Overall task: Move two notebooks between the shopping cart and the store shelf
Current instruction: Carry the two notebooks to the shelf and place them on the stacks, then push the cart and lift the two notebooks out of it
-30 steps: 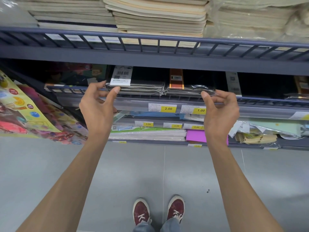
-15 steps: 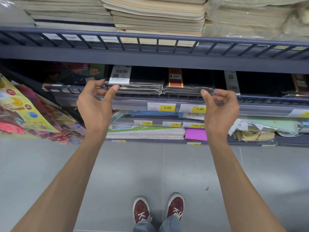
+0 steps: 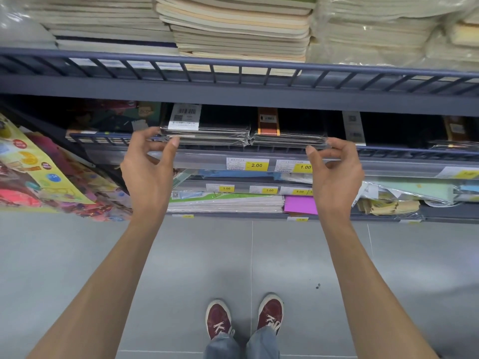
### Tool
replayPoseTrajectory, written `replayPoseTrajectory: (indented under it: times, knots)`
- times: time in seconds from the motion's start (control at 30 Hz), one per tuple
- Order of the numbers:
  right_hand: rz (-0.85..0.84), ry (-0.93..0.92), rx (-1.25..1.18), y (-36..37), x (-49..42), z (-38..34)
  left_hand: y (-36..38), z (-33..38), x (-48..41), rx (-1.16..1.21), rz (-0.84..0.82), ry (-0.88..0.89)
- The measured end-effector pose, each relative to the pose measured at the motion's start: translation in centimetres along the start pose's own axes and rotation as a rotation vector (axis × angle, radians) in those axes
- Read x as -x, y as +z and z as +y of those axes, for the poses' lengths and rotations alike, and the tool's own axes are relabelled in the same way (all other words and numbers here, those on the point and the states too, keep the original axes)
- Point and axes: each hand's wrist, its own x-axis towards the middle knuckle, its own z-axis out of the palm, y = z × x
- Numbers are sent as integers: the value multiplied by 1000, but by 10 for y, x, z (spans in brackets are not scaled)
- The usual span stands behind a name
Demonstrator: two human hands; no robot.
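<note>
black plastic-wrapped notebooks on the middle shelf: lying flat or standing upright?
Flat. The black plastic-wrapped notebooks lie in two low side-by-side stacks behind the shelf's grey front rail, edges facing out.

Stationery shop: metal shelf (image 3: 233, 95) tiers, yellow price tags (image 3: 256, 165), stacked notebooks (image 3: 241, 35).

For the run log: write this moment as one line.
phase: reaching at shelf | left hand: open, at left black notebook stack | right hand: open, at right stack | cart: unseen

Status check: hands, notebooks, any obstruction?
Left hand open at left black notebook stack, right hand open at right stack. Nothing lifted. Shelf rail in front; cart not in view.
</note>
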Motion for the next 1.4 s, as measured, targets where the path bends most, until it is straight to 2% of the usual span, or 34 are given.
replayPoseTrajectory:
  times: [0.1,0.2,0.33,0.47,0.6,0.73,1.1,1.27,1.4]
  knots:
    - [-51,-16,116,-7,6,-4,-10,-3,6,-12,-32,19]
    - [-136,-82,299,-18,10,-6,-24,3,12,-121,-92,68]
    - [-261,-178,468,-34,17,-13,-41,11,13,-335,-254,138]
    - [-435,-192,630,-51,29,-29,-57,25,19,-528,-401,205]
    - [-600,-205,854,-71,36,-61,-67,55,24,-620,-531,160]
    - [-735,-225,893,-90,38,-101,-79,93,24,-662,-670,160]
    - [-721,-226,919,-207,40,-190,-115,224,43,-755,-812,281]
    - [-574,-204,943,-286,40,-198,-104,289,64,-759,-823,441]
    - [-449,-167,938,-349,41,-193,-72,345,98,-701,-898,554]
